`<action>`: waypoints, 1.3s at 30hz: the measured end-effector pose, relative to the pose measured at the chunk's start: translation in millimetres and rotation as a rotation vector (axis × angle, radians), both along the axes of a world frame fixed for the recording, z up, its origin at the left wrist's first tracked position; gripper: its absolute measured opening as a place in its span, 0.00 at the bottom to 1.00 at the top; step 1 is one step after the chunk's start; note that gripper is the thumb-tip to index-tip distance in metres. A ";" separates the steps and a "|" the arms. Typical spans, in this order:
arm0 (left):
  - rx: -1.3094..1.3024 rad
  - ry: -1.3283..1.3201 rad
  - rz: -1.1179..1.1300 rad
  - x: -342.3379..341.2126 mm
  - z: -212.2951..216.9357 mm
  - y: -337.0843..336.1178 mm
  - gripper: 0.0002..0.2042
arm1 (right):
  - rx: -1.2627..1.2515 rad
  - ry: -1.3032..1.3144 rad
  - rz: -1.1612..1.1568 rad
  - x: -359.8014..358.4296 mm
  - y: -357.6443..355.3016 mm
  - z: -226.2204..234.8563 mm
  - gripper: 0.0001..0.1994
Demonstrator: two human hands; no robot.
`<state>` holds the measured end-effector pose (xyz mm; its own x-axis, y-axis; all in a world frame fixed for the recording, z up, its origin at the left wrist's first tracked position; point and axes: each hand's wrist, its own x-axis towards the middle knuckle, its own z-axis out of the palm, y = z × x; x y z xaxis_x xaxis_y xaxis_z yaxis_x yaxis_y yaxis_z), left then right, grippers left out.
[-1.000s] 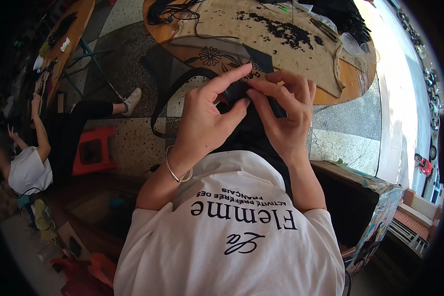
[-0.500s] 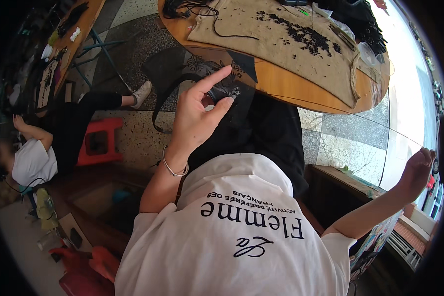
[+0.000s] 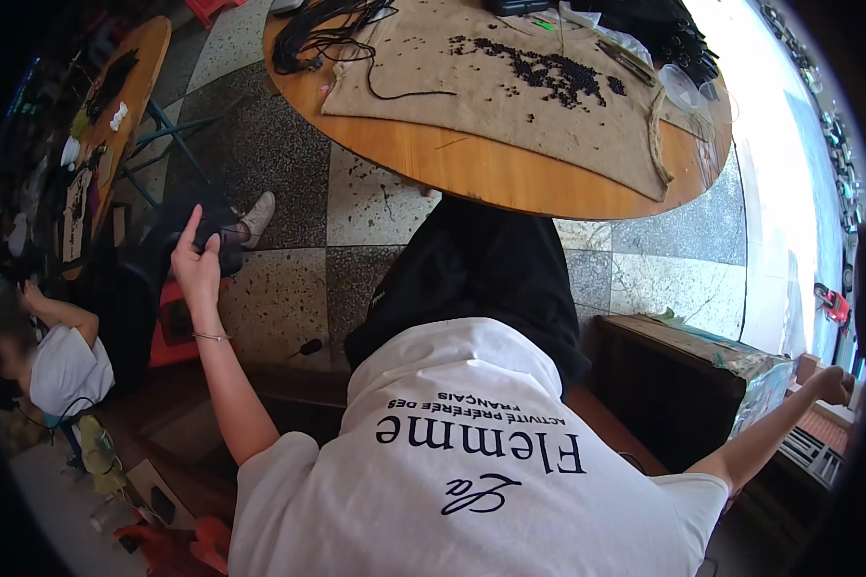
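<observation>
My left hand (image 3: 198, 266) is held out to the left with its index finger stretched. Its other fingers are closed on a dark, blurred piece of black lace fabric (image 3: 223, 227), which showed flower patterns and a strap a moment ago. Far out to the right, my right hand (image 3: 830, 387) is closed in a fist. Whatever it may hold is too small to make out. On the round wooden table (image 3: 404, 154) in front lies a tan cloth (image 3: 404, 72) strewn with small black beads (image 3: 558, 77). Neither hand touches the table.
Black cords (image 3: 308, 38) lie at the table's left, and a clear round container (image 3: 681, 87) at its right. Another person (image 3: 67, 365) sits at the left by a second table (image 3: 149, 58). A dark wooden box (image 3: 674, 370) stands right of my legs.
My left hand has swung left and away from the table's edge, carrying the black lace fabric. My right hand has moved down slightly, still closed. The view has shifted, showing more table.
</observation>
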<state>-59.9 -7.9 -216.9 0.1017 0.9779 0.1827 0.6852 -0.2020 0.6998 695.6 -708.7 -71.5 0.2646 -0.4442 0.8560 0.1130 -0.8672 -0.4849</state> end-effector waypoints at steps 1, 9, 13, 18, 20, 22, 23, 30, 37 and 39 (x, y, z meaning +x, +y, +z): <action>0.154 0.083 0.030 -17.5 -2.9 13.0 0.26 | -0.025 0.011 -0.040 -2.7 0.1 -5.7 0.12; 0.127 0.569 0.334 -91.3 -9.7 43.3 0.26 | -0.233 0.113 -0.132 13.1 27.7 -38.7 0.15; 0.015 0.027 0.174 -47.5 14.9 30.0 0.26 | -0.599 0.148 -0.033 -3.7 92.3 -24.9 0.13; -0.196 -0.531 -0.190 57.6 51.9 -20.7 0.26 | -0.487 0.398 1.071 -125.9 283.0 -65.9 0.09; -0.207 -0.481 -0.196 97.1 62.2 -37.4 0.26 | -0.389 0.552 1.299 -179.3 360.4 -88.4 0.09; -0.226 -0.473 -0.253 129.1 65.7 -53.8 0.26 | -0.331 0.603 1.503 -215.2 426.7 -105.2 0.08; -0.240 -0.516 -0.295 141.8 65.7 -61.4 0.26 | -0.341 0.665 1.481 -227.1 452.2 -110.8 0.07; -0.289 -0.600 -0.405 179.2 60.7 -84.0 0.25 | -0.407 0.727 1.447 -240.4 528.9 -138.0 0.06; -0.490 -0.745 -0.401 182.3 51.6 -77.8 0.26 | -0.367 0.627 1.531 -253.0 533.5 -143.7 0.06; -0.484 -0.744 -0.395 184.6 51.2 -77.5 0.26 | -0.372 0.656 1.536 -255.5 531.7 -142.2 0.06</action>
<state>124.6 -85.4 -165.7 0.4598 0.8844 -0.0804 -0.0211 0.1014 0.9946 440.1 -177.0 -213.8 0.5488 0.7178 0.4285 0.7672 -0.2290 -0.5991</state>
